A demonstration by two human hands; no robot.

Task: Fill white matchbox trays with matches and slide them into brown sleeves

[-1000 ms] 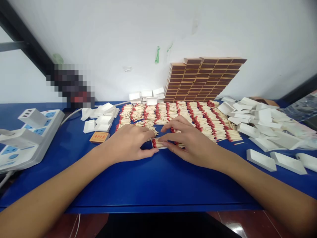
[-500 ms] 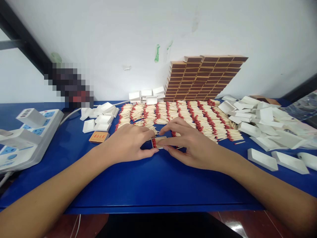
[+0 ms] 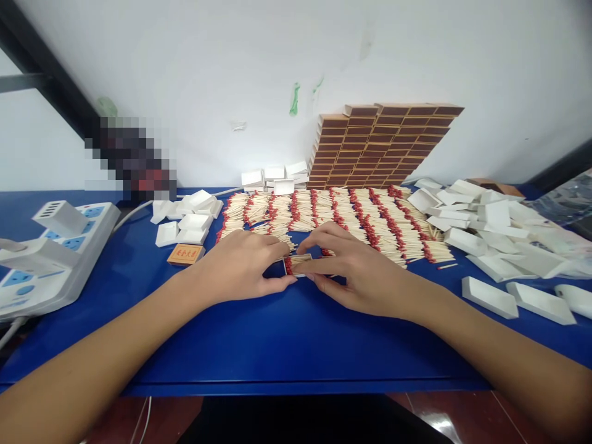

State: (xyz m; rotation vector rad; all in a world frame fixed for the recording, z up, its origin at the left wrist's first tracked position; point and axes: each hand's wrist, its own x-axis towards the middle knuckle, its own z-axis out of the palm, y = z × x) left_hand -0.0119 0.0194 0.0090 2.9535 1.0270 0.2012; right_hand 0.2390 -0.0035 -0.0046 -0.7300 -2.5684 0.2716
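Note:
Both my hands meet at the middle of the blue table (image 3: pixel 287 333). Between them lies a small white tray filled with red-tipped matches (image 3: pixel 296 264). My left hand (image 3: pixel 240 266) curls round the tray's left end, thumb and fingers pinching it. My right hand (image 3: pixel 358 271) grips the tray's right side, its thumb and index finger pressed along the matches. Behind the hands a wide spread of loose matches (image 3: pixel 342 219) covers the table in rows.
Stacked brown matchbox sleeves (image 3: pixel 379 148) lean on the white wall. Empty white trays lie in heaps at the right (image 3: pixel 490 228), the back (image 3: pixel 272 177) and the left (image 3: pixel 189 222). One orange-labelled matchbox (image 3: pixel 185 254) sits left. A white power strip (image 3: pixel 50 253) occupies the far left.
My right hand's fingers have drawn in tighter over the tray of matches; loose matches under them are gone from its near side. The left hand has stayed put.

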